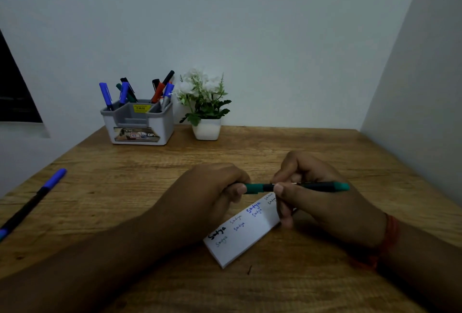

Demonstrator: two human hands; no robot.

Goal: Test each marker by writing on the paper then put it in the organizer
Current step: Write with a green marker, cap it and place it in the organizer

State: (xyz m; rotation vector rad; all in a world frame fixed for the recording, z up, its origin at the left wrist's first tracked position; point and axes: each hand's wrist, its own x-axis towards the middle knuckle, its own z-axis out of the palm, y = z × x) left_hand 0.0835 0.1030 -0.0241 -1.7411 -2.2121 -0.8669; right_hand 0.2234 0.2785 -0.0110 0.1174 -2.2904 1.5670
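Green marker (295, 187) lies left-right at frame centre above the paper (243, 231), your left hand (212, 187) pinching its cap end, right hand (317, 192) gripping the barrel; organizer (140, 122) stands upper left, nearer your left.

A home desk corner: wooden table (325, 147), marker organizer (140, 122), potted plant (205, 105)

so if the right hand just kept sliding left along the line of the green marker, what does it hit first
Most likely the left hand. It grips the cap end of the same green marker that the right hand holds, just across a short stretch of marker. Both hover over the paper, seemingly level, though depth is hard to judge.
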